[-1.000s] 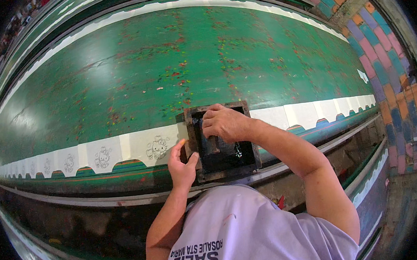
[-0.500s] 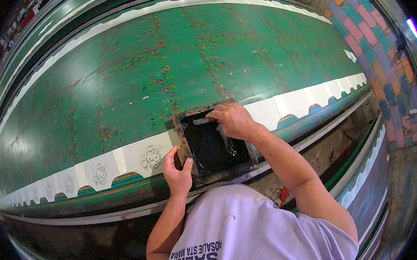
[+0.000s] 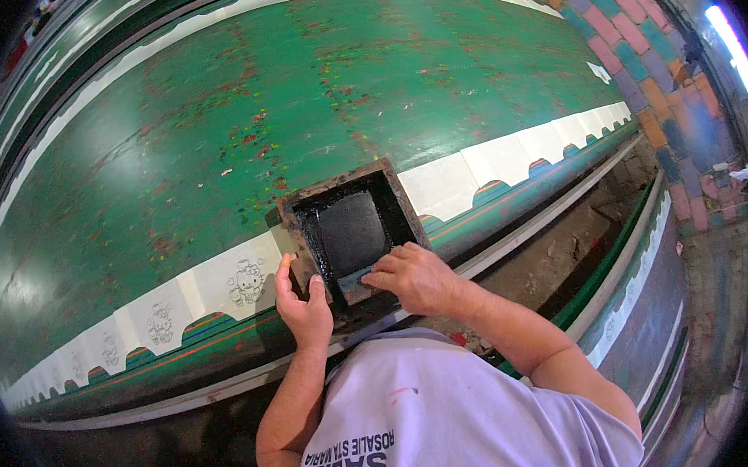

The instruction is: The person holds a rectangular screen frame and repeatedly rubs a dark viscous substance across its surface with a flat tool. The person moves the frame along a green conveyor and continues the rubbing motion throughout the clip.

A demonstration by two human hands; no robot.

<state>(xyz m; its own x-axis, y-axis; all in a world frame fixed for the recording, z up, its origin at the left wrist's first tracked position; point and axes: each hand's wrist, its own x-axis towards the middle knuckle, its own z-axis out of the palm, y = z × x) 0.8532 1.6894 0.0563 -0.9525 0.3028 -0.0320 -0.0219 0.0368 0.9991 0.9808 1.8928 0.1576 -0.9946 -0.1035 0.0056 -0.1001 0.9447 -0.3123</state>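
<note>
A square screen printing frame [image 3: 338, 173] with black ink inside rests on a row of white cut pieces [image 3: 507, 152] along the near edge of a green table [image 3: 174, 100]. My left hand [image 3: 302, 299] grips the frame's left side, thumb up. My right hand [image 3: 412, 276] is closed on a squeegee [image 3: 354, 281] at the frame's near inner edge, partly hidden by my fingers. Left of the frame, several pieces carry black line drawings [image 3: 246, 283] of a cartoon character.
Another rail-edged table [image 3: 622, 303] with white pieces runs behind me on the right. Multicoloured brick paving [image 3: 637, 33] lies beyond the right end, with lit tubes [image 3: 730, 48] at the far right. A dark gap [image 3: 190, 450] runs below the near rail.
My right hand has pulled the squeegee from the far side of the frame toward me. The left hand stays on the frame's side; the view has rotated slightly.
</note>
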